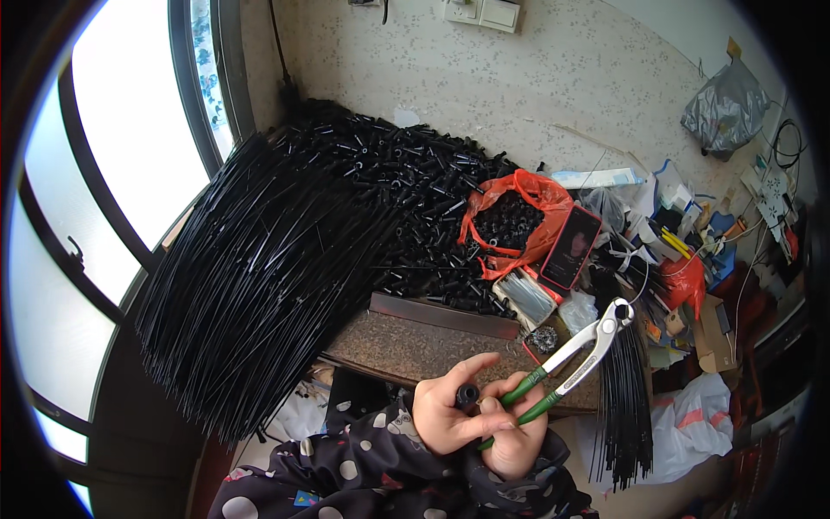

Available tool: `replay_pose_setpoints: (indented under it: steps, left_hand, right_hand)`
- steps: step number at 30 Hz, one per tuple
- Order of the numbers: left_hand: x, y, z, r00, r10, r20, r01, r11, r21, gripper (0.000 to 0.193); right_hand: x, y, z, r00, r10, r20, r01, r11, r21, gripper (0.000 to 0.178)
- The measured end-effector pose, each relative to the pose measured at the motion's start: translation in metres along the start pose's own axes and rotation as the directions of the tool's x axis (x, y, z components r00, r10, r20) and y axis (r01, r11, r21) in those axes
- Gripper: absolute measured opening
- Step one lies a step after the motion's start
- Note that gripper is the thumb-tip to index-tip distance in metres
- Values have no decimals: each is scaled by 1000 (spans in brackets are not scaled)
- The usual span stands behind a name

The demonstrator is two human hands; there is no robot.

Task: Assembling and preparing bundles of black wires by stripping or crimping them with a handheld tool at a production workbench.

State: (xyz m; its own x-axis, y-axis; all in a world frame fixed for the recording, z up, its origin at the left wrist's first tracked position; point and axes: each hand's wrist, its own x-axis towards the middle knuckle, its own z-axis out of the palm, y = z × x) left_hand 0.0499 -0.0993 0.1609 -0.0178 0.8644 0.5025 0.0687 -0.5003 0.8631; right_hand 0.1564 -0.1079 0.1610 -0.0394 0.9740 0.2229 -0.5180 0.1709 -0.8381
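Observation:
Close to the table's front edge, my left hand is closed round a short black tubular piece, its hollow round end facing up. My left index finger is stretched out past it. My right hand grips the green handles of a pair of pliers. Their pale metal jaws point up and to the right, away from the tube. The two hands touch, with my left thumb lying over the right fingers near the handles. Whether anything thin is pinched between the fingertips is hidden.
A large heap of black tubular pieces covers the table's back, behind a dark wooden strip. Long black rods spread over the left side. A red bag of black parts, a phone and more hanging rods stand right.

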Motion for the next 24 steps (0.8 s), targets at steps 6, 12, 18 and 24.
replay_pose_setpoints:
  steps: [6, 12, 18, 24]
  left_hand:
    - [-2, -6, 3, 999, -29, -28, 28, 999, -43, 69]
    - [4, -4, -2, 1000, -30, 4, 30, 999, -15, 74]
    - [1, -9, 2, 1000, 5, -22, -5, 1000, -6, 78]
    - [9, 4, -12, 985, -18, 172, 40, 992, -122, 72]
  right_hand:
    - [3, 2, 0, 997, 47, -65, -45, 998, 40, 26]
    - [5, 0, 2, 998, 44, -45, -42, 998, 46, 27]
    - [2, 1, 6, 995, -54, -81, 48, 996, -70, 25]
    - [17, -4, -8, 974, -192, 123, 218, 942, -254, 23]
